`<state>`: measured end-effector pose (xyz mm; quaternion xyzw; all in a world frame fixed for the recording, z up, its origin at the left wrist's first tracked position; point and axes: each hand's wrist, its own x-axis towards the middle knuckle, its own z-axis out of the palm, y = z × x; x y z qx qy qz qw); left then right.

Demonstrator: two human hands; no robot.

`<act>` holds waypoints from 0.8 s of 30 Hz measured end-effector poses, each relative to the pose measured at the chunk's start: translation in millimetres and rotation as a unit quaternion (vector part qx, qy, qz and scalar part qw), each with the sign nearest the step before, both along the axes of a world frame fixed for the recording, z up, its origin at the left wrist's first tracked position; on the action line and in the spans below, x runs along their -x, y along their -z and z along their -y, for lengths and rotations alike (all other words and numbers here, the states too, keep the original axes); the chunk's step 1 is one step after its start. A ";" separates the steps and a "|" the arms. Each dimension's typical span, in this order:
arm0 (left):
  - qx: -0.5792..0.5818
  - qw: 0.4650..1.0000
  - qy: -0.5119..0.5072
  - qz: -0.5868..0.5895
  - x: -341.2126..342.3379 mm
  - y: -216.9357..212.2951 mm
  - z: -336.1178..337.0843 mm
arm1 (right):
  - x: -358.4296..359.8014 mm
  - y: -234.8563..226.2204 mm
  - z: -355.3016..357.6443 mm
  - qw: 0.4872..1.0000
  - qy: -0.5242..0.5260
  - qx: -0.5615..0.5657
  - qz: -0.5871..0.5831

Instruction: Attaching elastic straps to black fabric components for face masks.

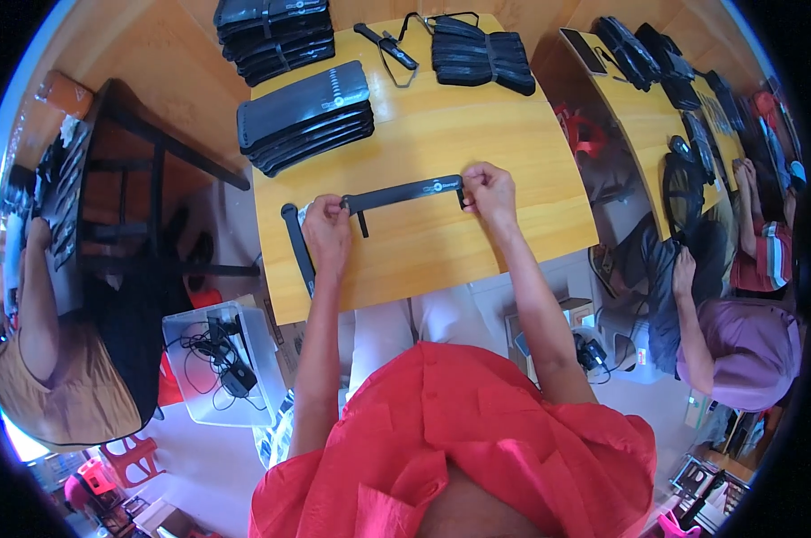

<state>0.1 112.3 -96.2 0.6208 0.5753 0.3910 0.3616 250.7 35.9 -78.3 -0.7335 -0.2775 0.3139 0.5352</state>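
Note:
A black strap (401, 192) with a white print near one end is stretched between my two hands, just above the wooden table (441, 260). My left hand (327, 235) pinches its left end, where a short black tab hangs down. At the right end, my right hand (490, 195) grips the strap between thumb and fingers, and a short dark end bends down there. Beside my left hand, another black strap (295, 238) lies along the table's left side, partly hidden by the hand and forearm.
Stacked flat black pieces (311, 117) lie beyond my left hand, with a banded bundle (275, 40) behind. Another banded bundle (483, 61) and a loose looped strap (387, 47) sit at the far edge. A clear bin (190, 386) holds cables. People work at tables on both sides.

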 end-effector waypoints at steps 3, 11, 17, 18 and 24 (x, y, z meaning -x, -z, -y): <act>-0.038 0.996 0.012 -0.075 -8.8 -29.0 18.4 | -0.6 -0.6 18.0 0.993 -0.007 -0.050 0.107; -0.153 0.904 0.194 -0.348 -26.1 -11.9 50.2 | 75.8 -6.7 26.2 0.840 -0.236 -0.038 0.488; -0.161 0.900 0.211 -0.347 -28.0 -11.6 52.2 | 63.8 2.6 31.0 0.830 -0.237 0.030 0.504; -0.161 0.900 0.210 -0.347 -27.5 -11.5 52.1 | 60.3 4.0 32.5 0.834 -0.224 0.041 0.502; -0.166 0.903 0.191 -0.346 -24.3 -12.0 53.4 | 41.2 10.4 42.2 0.821 -0.147 0.081 0.545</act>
